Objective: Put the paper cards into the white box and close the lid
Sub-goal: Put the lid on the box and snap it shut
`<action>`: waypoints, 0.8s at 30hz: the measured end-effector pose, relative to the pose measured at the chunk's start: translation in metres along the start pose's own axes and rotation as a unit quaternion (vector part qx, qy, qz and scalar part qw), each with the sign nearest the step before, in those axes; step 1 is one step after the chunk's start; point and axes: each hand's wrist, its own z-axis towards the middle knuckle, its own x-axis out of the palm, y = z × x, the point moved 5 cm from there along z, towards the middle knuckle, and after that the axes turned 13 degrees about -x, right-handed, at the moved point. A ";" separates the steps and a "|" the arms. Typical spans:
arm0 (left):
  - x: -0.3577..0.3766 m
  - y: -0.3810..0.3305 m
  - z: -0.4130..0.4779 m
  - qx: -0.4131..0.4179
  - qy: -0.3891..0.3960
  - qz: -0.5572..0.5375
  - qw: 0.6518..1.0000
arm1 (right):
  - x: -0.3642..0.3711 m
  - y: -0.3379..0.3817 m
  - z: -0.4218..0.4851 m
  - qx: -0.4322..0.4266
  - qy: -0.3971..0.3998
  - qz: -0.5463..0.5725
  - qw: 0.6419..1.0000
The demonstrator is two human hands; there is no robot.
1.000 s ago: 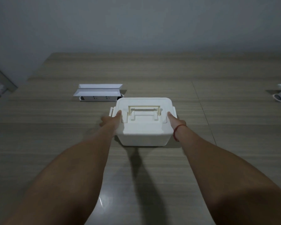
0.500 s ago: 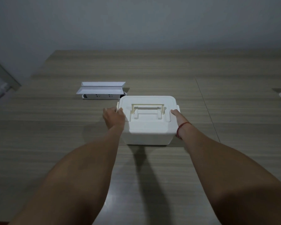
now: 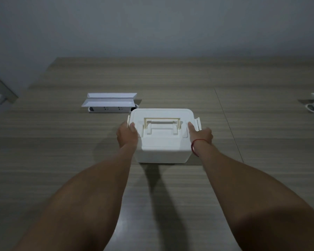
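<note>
White box [image 3: 161,142] sits mid-table, a bit toward the near edge, long axis running left-right, lid [image 3: 161,122] on and both side latches sticking out. Left hand [image 3: 126,136] and right hand [image 3: 200,134] bracket the short ends, thumbs on top, fingers wrapped round the sides, arms out straight. Looks like the latches get worked next; paper cards [image 3: 109,101] lie toward the far-left, nearer the left hand.

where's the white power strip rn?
Head view: the white power strip lies on the wooden table, left of centre, just behind and left of the white plastic lidded box, with folded white paper cards resting on top of it.
</note>
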 end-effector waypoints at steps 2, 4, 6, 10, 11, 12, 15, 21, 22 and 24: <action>-0.001 -0.002 -0.001 0.008 -0.003 0.021 1.000 | 0.003 0.008 -0.004 -0.049 -0.016 -0.041 0.998; 0.000 -0.003 -0.002 0.013 -0.005 0.037 0.999 | 0.006 0.012 -0.005 -0.082 -0.030 -0.090 0.992; 0.000 -0.005 -0.001 0.010 -0.005 0.042 0.999 | 0.004 0.018 -0.006 -0.100 -0.041 -0.133 0.985; -0.004 -0.014 0.002 -0.058 0.007 0.028 0.998 | 0.005 0.028 0.003 -0.068 -0.038 -0.103 0.992; -0.004 -0.018 0.001 -0.089 0.010 0.025 0.996 | 0.008 0.033 0.003 -0.058 -0.035 -0.085 0.994; -0.002 -0.022 0.000 -0.123 0.018 0.020 0.992 | 0.013 0.036 0.005 -0.045 -0.030 -0.062 0.997; 0.013 -0.030 -0.006 -0.198 0.060 0.044 0.977 | 0.028 0.040 0.007 -0.003 -0.011 -0.041 0.999; 0.012 -0.018 -0.010 -0.092 0.088 0.142 0.982 | 0.029 0.023 0.006 -0.073 0.026 -0.123 0.989; 0.010 -0.014 -0.010 -0.056 0.085 0.162 0.982 | 0.029 0.019 0.005 -0.093 0.031 -0.132 0.986; 0.008 -0.010 -0.012 -0.006 0.060 0.174 0.983 | 0.030 0.014 0.004 -0.134 0.022 -0.144 0.980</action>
